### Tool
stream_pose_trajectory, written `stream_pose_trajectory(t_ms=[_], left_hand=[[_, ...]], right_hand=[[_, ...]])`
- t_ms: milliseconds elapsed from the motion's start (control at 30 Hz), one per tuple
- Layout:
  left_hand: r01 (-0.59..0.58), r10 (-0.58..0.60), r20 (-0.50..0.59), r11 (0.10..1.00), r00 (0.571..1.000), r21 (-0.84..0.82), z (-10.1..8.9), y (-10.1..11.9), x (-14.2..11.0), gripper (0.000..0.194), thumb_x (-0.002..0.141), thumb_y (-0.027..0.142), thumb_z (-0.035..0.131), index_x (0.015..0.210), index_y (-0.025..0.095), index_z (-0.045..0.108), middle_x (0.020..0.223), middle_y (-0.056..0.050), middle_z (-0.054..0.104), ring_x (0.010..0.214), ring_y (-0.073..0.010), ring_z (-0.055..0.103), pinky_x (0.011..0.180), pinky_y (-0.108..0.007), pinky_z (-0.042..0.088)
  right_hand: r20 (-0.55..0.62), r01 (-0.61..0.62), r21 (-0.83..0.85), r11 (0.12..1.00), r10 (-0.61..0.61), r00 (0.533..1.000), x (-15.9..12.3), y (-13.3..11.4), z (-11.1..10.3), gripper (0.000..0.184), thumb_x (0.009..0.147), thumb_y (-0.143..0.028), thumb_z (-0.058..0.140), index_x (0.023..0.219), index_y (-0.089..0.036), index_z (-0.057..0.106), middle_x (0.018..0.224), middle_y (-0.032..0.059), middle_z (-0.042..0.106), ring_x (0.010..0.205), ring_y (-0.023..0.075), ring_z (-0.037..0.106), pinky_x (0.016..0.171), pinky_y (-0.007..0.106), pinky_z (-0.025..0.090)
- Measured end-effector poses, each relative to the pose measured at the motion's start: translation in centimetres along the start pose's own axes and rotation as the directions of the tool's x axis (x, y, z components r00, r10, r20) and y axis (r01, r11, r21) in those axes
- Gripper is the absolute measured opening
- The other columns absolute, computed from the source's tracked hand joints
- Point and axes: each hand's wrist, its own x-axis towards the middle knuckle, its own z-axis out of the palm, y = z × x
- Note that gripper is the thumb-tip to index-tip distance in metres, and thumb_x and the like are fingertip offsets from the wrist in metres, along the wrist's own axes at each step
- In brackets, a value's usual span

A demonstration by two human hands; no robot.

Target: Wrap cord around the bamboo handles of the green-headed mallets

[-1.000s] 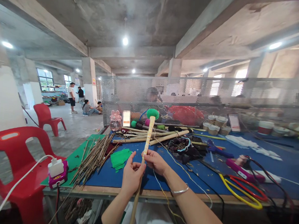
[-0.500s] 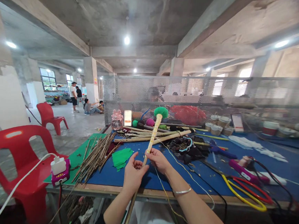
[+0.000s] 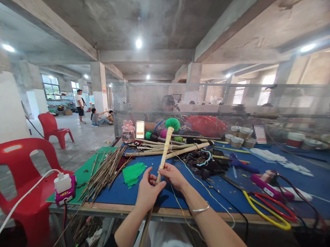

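Observation:
A long wooden stick [image 3: 146, 228] slants up from my lap over the table edge. Its upper part is bound in a pale yellow wrapping [image 3: 165, 148], and a round green padded head [image 3: 172, 124] tops it. Lower on the stick, my left hand [image 3: 148, 189] is closed around it with the thumb across. My right hand [image 3: 173, 176] pinches the stick at the lower end of the wrapping, just above the left. Thin pale thread [image 3: 193, 174] trails over the table near my right wrist. What lies under the right fingertips is hidden.
Left of my hands lie green cloth [image 3: 133, 174] and a pile of thin twigs [image 3: 105, 172]. Thicker sticks [image 3: 148, 151] lie behind. To the right are yellow-and-red-handled shears [image 3: 266, 211], a purple power strip [image 3: 272, 188] and several cups [image 3: 236, 136]. A mesh screen [image 3: 155, 96] stands behind.
The stick's green head has swung slightly left and the stick has turned a little. Both hands keep nearly the same hold. The whole view has shifted slightly.

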Motion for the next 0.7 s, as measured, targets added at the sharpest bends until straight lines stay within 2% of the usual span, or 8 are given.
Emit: stream_pose_trajectory(t_ms=[67, 200, 300, 400, 467, 567, 633, 700], left_hand=[[-0.030, 0.031, -0.023, 0.999, 0.999, 0.026, 0.00, 0.02, -0.12, 0.073, 0.055, 0.028, 0.073, 0.120, 0.013, 0.042, 0.065, 0.003, 0.055, 0.056, -0.0073, 0.049, 0.058, -0.019, 0.041], [-0.018, 0.019, 0.022, 0.999, 1.000, -0.040, -0.04, 0.44, -0.58, 0.075, 0.064, 0.032, 0.067, 0.128, 0.013, 0.033, 0.062, 0.002, 0.057, 0.055, -0.0088, 0.052, 0.055, -0.020, 0.041], [0.045, -0.032, 0.096, 0.989, 0.995, -0.141, 0.00, 0.85, -0.85, 0.079, 0.068, 0.037, 0.063, 0.132, 0.013, 0.023, 0.064, 0.000, 0.060, 0.055, -0.0107, 0.055, 0.054, -0.021, 0.042], [0.122, -0.098, 0.150, 0.980, 0.984, -0.159, 0.10, 0.91, -0.80, 0.079, 0.070, 0.044, 0.059, 0.133, 0.014, 0.022, 0.066, -0.002, 0.061, 0.054, -0.0127, 0.058, 0.052, -0.023, 0.044], [0.122, -0.109, 0.122, 0.987, 0.986, -0.103, 0.17, 0.65, -0.60, 0.073, 0.070, 0.045, 0.057, 0.130, 0.013, 0.029, 0.064, -0.001, 0.060, 0.053, -0.0123, 0.057, 0.051, -0.022, 0.043], [0.018, -0.018, -0.002, 1.000, 1.000, 0.010, 0.19, 0.17, -0.30, 0.069, 0.062, 0.038, 0.067, 0.121, 0.013, 0.042, 0.064, 0.001, 0.056, 0.055, -0.0091, 0.052, 0.054, -0.020, 0.041], [-0.030, 0.032, -0.051, 0.999, 0.998, 0.045, 0.13, 0.02, -0.26, 0.072, 0.055, 0.032, 0.073, 0.119, 0.014, 0.045, 0.063, 0.003, 0.055, 0.053, -0.0075, 0.050, 0.054, -0.019, 0.039], [-0.027, 0.028, -0.057, 0.999, 0.998, 0.022, 0.05, 0.08, -0.34, 0.075, 0.056, 0.031, 0.072, 0.122, 0.014, 0.042, 0.060, 0.005, 0.053, 0.052, -0.0074, 0.049, 0.053, -0.018, 0.039]], right_hand=[[0.015, 0.006, -0.012, 1.000, -0.006, 1.000, -0.10, -0.10, -0.03, 0.035, 0.060, -0.035, 0.071, 0.074, -0.014, 0.047, 0.052, -0.0079, 0.042, 0.036, 0.0008, 0.025, 0.035, 0.018, 0.012], [0.082, -0.013, 0.041, 0.999, 0.009, 0.997, -0.29, -0.31, -0.17, 0.034, 0.062, -0.035, 0.070, 0.077, -0.015, 0.048, 0.048, -0.0104, 0.033, 0.033, 0.0002, 0.016, 0.033, 0.019, 0.005], [0.124, -0.043, 0.091, 0.995, 0.031, 0.992, -0.34, -0.35, -0.25, 0.034, 0.062, -0.036, 0.069, 0.079, -0.015, 0.049, 0.045, -0.0111, 0.030, 0.033, 0.0004, 0.014, 0.034, 0.019, 0.005], [0.096, -0.047, 0.064, 0.997, 0.041, 0.995, -0.23, -0.17, -0.32, 0.032, 0.062, -0.035, 0.070, 0.074, -0.015, 0.047, 0.042, -0.0115, 0.030, 0.033, 0.0006, 0.014, 0.034, 0.019, 0.005], [0.050, -0.044, 0.028, 0.999, 0.043, 0.998, -0.14, -0.01, -0.33, 0.032, 0.060, -0.033, 0.070, 0.071, -0.016, 0.046, 0.042, -0.0111, 0.032, 0.032, 0.0007, 0.016, 0.034, 0.019, 0.007], [-0.005, -0.026, 0.005, 1.000, 0.026, 1.000, -0.09, 0.04, -0.20, 0.034, 0.057, -0.032, 0.072, 0.070, -0.015, 0.046, 0.046, -0.0094, 0.039, 0.034, 0.0008, 0.023, 0.035, 0.018, 0.012], [-0.019, -0.019, -0.010, 1.000, 0.019, 1.000, -0.12, -0.02, -0.10, 0.034, 0.057, -0.032, 0.072, 0.069, -0.015, 0.046, 0.048, -0.0089, 0.040, 0.034, 0.0007, 0.024, 0.035, 0.018, 0.012], [-0.015, -0.021, -0.037, 0.999, 0.020, 1.000, -0.14, -0.06, -0.10, 0.033, 0.058, -0.033, 0.071, 0.070, -0.015, 0.046, 0.047, -0.0091, 0.040, 0.033, 0.0004, 0.021, 0.034, 0.019, 0.010]])
